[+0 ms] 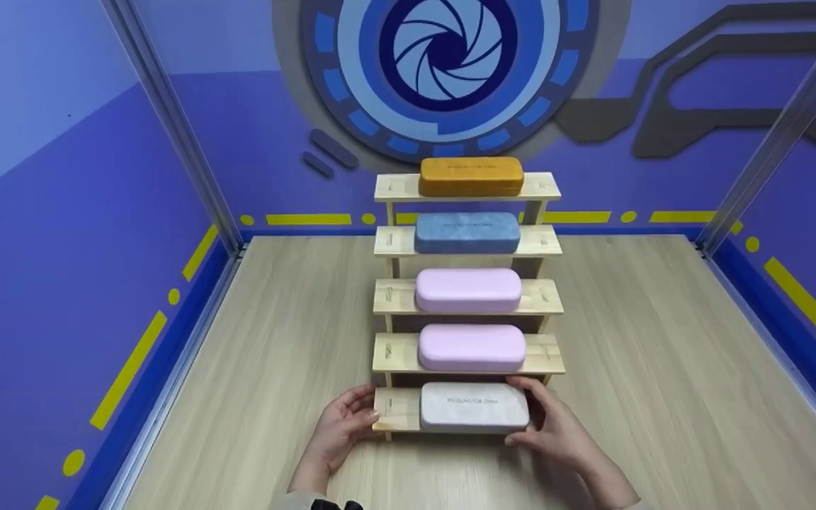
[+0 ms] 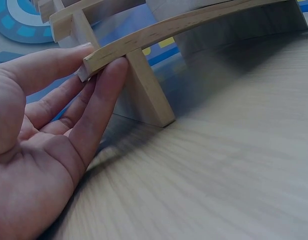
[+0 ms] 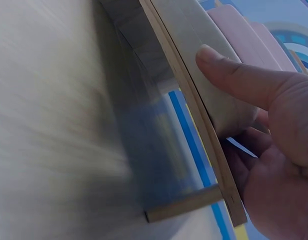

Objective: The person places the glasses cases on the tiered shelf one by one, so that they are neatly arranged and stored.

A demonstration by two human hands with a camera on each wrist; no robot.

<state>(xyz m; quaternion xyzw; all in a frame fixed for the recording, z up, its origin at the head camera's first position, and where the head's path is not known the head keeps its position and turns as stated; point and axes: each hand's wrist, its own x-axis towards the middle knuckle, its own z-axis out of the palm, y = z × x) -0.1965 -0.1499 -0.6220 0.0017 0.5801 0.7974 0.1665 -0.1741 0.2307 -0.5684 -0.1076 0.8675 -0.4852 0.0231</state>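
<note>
A stepped wooden rack (image 1: 397, 411) stands on the table with a glasses case on each tier. On the lowest tier lies a white marbled case (image 1: 474, 409) with printed lettering. My right hand (image 1: 557, 432) grips its right end, thumb (image 3: 229, 75) on the front side and fingers behind, partly hidden. At the left end of that same tier, my left hand (image 1: 341, 428) pinches the board, thumb on top and fingers below, as the left wrist view shows. Above sit two pink cases (image 1: 472, 347), a blue case (image 1: 467, 232) and, on top, a mustard case (image 1: 471, 176).
Blue and purple panels (image 1: 61, 283) with yellow marks wall in the wooden tabletop (image 1: 273, 319) at the left, right and back. Metal posts (image 1: 174, 120) stand at the back corners. The rack's top tier is close to the rear panel.
</note>
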